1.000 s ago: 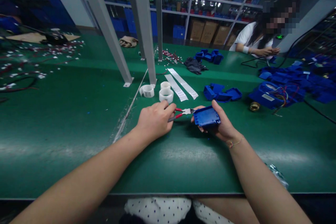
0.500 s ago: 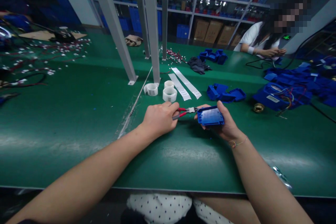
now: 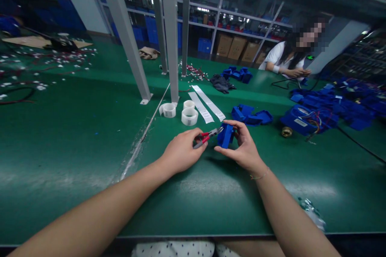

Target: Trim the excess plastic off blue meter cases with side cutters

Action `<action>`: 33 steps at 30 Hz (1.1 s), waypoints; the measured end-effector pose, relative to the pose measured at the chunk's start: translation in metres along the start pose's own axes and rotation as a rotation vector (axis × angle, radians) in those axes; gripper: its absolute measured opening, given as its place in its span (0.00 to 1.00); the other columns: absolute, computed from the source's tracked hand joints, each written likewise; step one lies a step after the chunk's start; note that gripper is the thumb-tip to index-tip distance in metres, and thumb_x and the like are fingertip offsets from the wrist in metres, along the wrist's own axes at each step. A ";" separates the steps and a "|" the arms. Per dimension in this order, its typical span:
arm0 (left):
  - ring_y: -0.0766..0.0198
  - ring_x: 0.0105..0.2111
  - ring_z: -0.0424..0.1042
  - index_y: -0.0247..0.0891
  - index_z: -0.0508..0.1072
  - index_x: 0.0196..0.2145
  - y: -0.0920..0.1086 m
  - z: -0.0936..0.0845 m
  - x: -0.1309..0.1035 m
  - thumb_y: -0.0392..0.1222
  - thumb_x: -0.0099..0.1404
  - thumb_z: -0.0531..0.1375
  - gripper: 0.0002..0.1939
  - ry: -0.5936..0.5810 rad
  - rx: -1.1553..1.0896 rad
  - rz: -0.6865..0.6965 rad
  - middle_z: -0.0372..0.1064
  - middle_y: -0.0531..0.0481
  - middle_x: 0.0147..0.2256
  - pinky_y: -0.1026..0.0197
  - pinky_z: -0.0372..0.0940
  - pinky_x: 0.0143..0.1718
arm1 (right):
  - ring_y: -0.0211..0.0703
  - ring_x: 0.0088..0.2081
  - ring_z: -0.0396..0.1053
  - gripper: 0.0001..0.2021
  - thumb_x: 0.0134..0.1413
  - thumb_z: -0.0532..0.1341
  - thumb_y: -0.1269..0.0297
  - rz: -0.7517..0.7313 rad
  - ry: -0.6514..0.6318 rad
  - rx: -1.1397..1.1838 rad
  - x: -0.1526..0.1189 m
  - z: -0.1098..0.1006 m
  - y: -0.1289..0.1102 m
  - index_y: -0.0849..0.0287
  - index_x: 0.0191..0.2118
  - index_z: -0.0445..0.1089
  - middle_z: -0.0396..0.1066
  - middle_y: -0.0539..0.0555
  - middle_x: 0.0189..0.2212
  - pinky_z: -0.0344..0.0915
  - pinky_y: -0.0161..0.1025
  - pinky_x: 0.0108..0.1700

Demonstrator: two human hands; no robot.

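My left hand (image 3: pixel 183 149) is closed around the red and grey handles of a pair of cutting pliers (image 3: pixel 205 138). The jaws of the pliers point right and meet, or nearly meet, the edge of a blue plastic housing (image 3: pixel 225 135); I cannot tell whether they grip it. My right hand (image 3: pixel 243 144) holds that housing between thumb and fingers, above the green table, with a narrow side facing me. Just beyond my hands lie clear tape rolls (image 3: pixel 189 117) and two white label strips (image 3: pixel 208 102).
Grey metal posts (image 3: pixel 171 40) rise from the green table (image 3: pixel 75 144). Blue plastic housings (image 3: pixel 251 115) and a blue device with wires and a brass fitting (image 3: pixel 301 119) lie right. A dark cloth (image 3: pixel 222 83) lies farther back. A person (image 3: pixel 283 62) sits across the table.
My right hand has turned the blue housing from its broad, open face to a narrow side. The pliers' jaws have tilted upward and stay at its edge. The camera view has shifted slightly.
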State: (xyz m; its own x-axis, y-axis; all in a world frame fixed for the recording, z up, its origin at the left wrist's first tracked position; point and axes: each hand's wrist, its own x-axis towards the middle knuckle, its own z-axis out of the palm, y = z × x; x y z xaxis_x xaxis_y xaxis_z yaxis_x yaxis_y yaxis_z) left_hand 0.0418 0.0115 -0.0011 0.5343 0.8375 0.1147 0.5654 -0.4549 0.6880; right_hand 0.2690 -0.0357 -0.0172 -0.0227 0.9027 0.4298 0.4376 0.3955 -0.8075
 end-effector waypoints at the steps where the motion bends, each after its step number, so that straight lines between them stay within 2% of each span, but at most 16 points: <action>1: 0.61 0.35 0.65 0.42 0.69 0.40 0.001 0.001 -0.001 0.50 0.68 0.57 0.10 -0.013 -0.012 -0.006 0.69 0.53 0.36 0.59 0.54 0.34 | 0.47 0.61 0.61 0.39 0.43 0.76 0.61 -0.016 0.007 -0.018 0.000 0.000 0.000 0.48 0.60 0.60 0.61 0.54 0.60 0.60 0.48 0.64; 7: 0.62 0.34 0.65 0.41 0.69 0.38 0.000 0.003 -0.004 0.51 0.68 0.57 0.11 -0.029 -0.050 -0.004 0.69 0.53 0.35 0.59 0.52 0.33 | 0.49 0.61 0.62 0.40 0.41 0.76 0.66 -0.075 0.028 -0.046 -0.001 0.002 0.002 0.48 0.60 0.61 0.61 0.54 0.59 0.59 0.50 0.65; 14: 0.62 0.31 0.64 0.41 0.69 0.37 0.003 0.001 -0.004 0.52 0.68 0.57 0.11 -0.039 -0.043 -0.023 0.68 0.54 0.32 0.59 0.52 0.32 | 0.51 0.61 0.61 0.38 0.43 0.76 0.62 -0.114 0.028 -0.075 -0.001 0.004 0.001 0.50 0.59 0.61 0.61 0.57 0.59 0.59 0.52 0.65; 28: 0.62 0.31 0.64 0.41 0.70 0.36 0.004 0.001 -0.005 0.53 0.67 0.57 0.13 -0.067 -0.036 -0.040 0.68 0.53 0.31 0.59 0.51 0.32 | 0.51 0.61 0.61 0.39 0.41 0.76 0.66 -0.144 0.017 -0.074 -0.001 0.005 0.000 0.49 0.59 0.61 0.61 0.56 0.59 0.59 0.51 0.65; 33: 0.62 0.31 0.64 0.42 0.70 0.36 0.002 0.003 -0.004 0.52 0.67 0.58 0.12 -0.064 -0.038 -0.034 0.68 0.54 0.31 0.59 0.51 0.31 | 0.51 0.61 0.61 0.38 0.42 0.76 0.63 -0.126 0.016 -0.071 -0.001 0.006 0.000 0.50 0.59 0.61 0.61 0.57 0.59 0.59 0.52 0.65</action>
State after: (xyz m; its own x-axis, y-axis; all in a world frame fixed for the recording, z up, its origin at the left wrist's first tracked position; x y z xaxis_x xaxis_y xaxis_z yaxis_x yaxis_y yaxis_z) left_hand 0.0426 0.0064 -0.0018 0.5551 0.8305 0.0461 0.5597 -0.4140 0.7179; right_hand 0.2638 -0.0357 -0.0198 -0.0674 0.8433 0.5332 0.4951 0.4922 -0.7160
